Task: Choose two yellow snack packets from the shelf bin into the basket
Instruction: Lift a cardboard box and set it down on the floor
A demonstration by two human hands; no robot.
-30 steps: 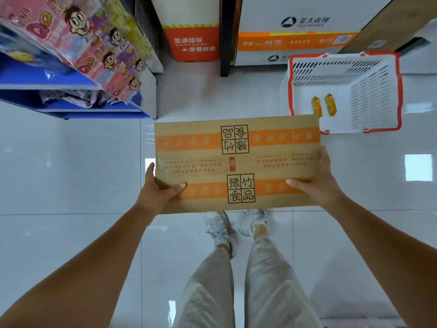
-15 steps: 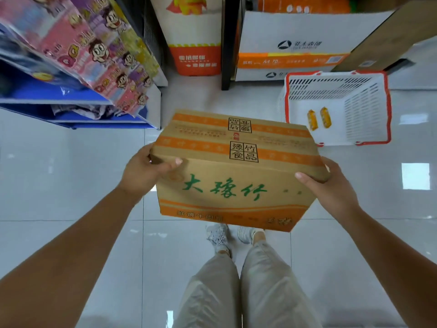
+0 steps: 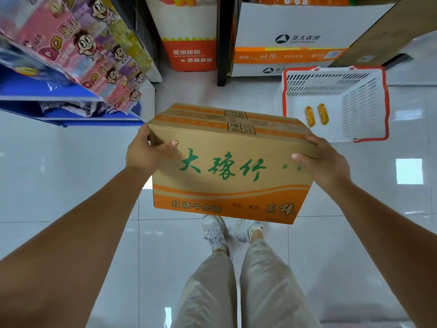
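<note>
Two yellow snack packets [image 3: 316, 115] lie side by side on the bottom of a white basket with a red rim [image 3: 384, 100], which stands on the floor at the right. I hold a closed brown and orange cardboard box [image 3: 227, 166] with green characters in front of me, above my feet. My left hand [image 3: 146, 152] grips its upper left corner, thumb on the front face. My right hand [image 3: 324, 159] grips its upper right corner the same way.
A shelf with pink and yellow snack bags [image 3: 78, 50] over a blue ledge [image 3: 47, 95] juts in at the upper left. An orange and white sack [image 3: 189, 43] and a white paper carton [image 3: 295, 39] stand behind, split by a black post [image 3: 222, 43]. White tiled floor [image 3: 59, 174].
The box has tipped from flat, showing its top, to showing its front face with green characters. It came closer to me and both hands shifted with it.
</note>
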